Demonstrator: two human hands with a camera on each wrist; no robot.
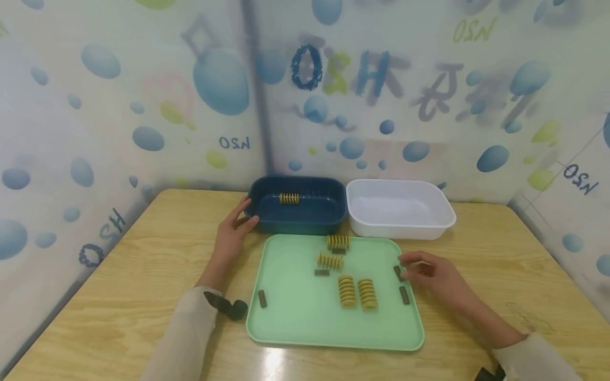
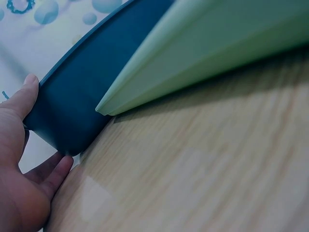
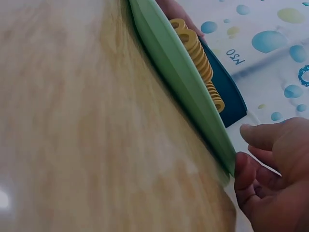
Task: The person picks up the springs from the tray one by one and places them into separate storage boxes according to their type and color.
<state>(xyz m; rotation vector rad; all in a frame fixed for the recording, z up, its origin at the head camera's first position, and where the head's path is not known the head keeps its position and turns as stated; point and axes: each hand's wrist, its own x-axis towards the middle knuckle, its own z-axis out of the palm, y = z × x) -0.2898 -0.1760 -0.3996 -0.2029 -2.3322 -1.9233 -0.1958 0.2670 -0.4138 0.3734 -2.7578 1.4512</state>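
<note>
In the head view my left hand (image 1: 232, 233) rests at the left end of a dark blue bin (image 1: 297, 225), thumb against its wall and fingers at the rim. A yellow coil spring (image 1: 289, 199) lies inside. My right hand (image 1: 440, 278) is over the right edge of a light green tray (image 1: 305, 325), thumb and index finger apart. Its fingertips are right at a small dark spring (image 1: 398, 273). Another dark spring (image 1: 404, 295) lies just below. In the right wrist view, the right hand (image 3: 275, 169) has fingers curled beside the tray rim (image 3: 212, 130).
A white bin (image 1: 400, 230) stands right of the blue one. On the tray lie two thick yellow springs (image 1: 347, 291), a yellow spring (image 1: 330, 261), another yellow spring (image 1: 338, 242) at the far rim, and more dark springs (image 1: 262, 298). The wooden table (image 1: 157, 264) meets a patterned wall covering.
</note>
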